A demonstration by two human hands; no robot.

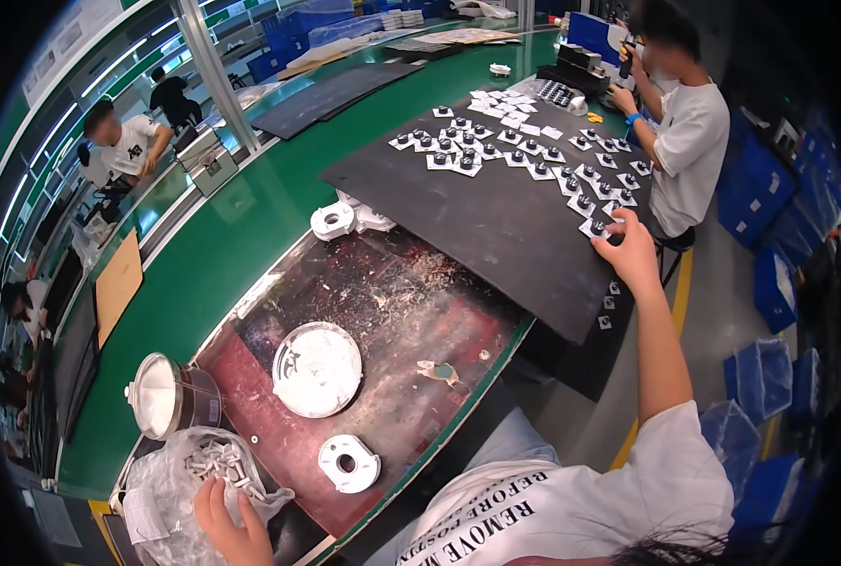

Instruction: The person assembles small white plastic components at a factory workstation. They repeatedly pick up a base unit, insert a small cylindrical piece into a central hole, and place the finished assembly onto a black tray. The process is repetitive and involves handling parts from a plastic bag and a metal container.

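Observation:
My right hand (pixel 632 251) is stretched out to the near right edge of the black mat (pixel 458 236). Its thumb and fingers close around a small white square plate with a black round part (pixel 590 228). Low on the left, my left hand (pixel 232 528) is over a clear plastic bag (pixel 183 476) of small white cylindrical pieces (pixel 221 462). Its thumb stands apart from the fingers, and nothing shows between them. More of the same white plates with black parts (pixel 468 162) lie in slanting rows across the mat.
On the stained red board (pixel 392 349) are a round dish smeared with white paste (pixel 317 370) and a white ring-shaped part (pixel 349 463). A tin with white contents (pixel 168 396) stands beside the bag. A co-worker (pixel 689 123) sits at the far right, near blue crates (pixel 760 377).

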